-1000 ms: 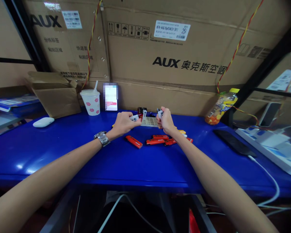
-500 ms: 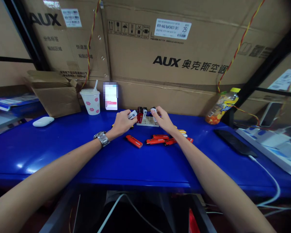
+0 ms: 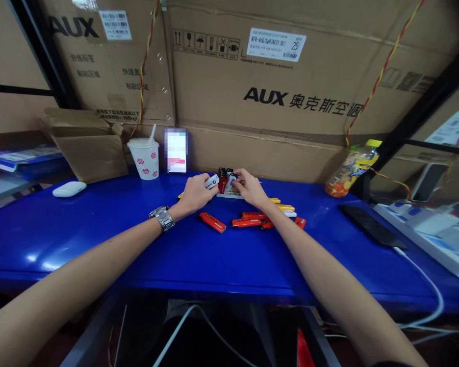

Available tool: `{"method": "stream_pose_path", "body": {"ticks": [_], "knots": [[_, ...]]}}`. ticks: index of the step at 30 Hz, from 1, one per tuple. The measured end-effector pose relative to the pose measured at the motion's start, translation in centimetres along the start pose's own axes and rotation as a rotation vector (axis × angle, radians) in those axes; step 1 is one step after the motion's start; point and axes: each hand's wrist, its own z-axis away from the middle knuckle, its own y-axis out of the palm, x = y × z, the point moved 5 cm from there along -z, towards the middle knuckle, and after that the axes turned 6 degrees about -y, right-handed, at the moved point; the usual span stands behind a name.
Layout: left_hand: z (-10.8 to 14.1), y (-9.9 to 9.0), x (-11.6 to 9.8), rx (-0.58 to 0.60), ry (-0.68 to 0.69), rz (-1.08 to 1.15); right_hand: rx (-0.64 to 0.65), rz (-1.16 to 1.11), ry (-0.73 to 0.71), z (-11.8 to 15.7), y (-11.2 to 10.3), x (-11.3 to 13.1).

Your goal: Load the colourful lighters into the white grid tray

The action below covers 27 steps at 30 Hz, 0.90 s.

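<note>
My left hand (image 3: pixel 196 193) is closed around a white lighter (image 3: pixel 213 181) with a round logo, just left of a pale compartment tray (image 3: pixel 225 195). My right hand (image 3: pixel 251 187) pinches another white lighter (image 3: pixel 231 179) that stands at the tray; whether its base is fully down in a slot is hidden by the fingers. Red lighters (image 3: pixel 222 184) and several black-topped ones stand upright in the tray's left part. In front of the tray lies a red lighter (image 3: pixel 212 223) on its own. To its right several red lighters (image 3: pixel 246 223) lie in a loose pile, partly behind my right forearm.
Yellow lighters (image 3: pixel 286 207) lie right of my right wrist. Along the back stand a paper cup (image 3: pixel 145 162), a lit phone (image 3: pixel 176 153) and a drink bottle (image 3: pixel 351 171). A white earbud case (image 3: pixel 69 189) sits left; a black phone (image 3: pixel 369 226) and power strip (image 3: pixel 424 239) are right.
My right hand has moved slightly left over the tray with its white lighter, now against the standing lighters. My left hand keeps its white lighter in nearly the same place.
</note>
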Motion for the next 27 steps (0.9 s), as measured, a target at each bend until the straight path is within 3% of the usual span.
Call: {"method": "stream_pose_path", "body": {"ticks": [7, 13, 16, 19, 23, 27], "knots": [[-0.1, 0.2, 0.1, 0.011, 0.018, -0.044, -0.163, -0.036, -0.021, 0.2, -1.2, 1.4], [0.3, 0.8, -0.1, 0.041, 0.082, 0.010, 0.023, -0.199, -0.039, 0.6, 0.4, 4.8], [0.5, 1.2, -0.1, 0.055, 0.135, 0.033, 0.055, -0.280, -0.074, 0.4, 0.9, 5.7], [0.6, 1.4, -0.1, 0.048, 0.179, 0.131, -0.001, -0.353, -0.040, 0.1, 0.2, 4.8], [0.3, 1.4, 0.3, 0.021, 0.194, 0.232, -0.186, -0.379, 0.050, 0.3, -2.1, 1.3], [0.2, 1.6, 0.6, 0.045, 0.181, 0.214, -0.160, -0.292, 0.105, 0.7, -2.6, -1.2]]}}
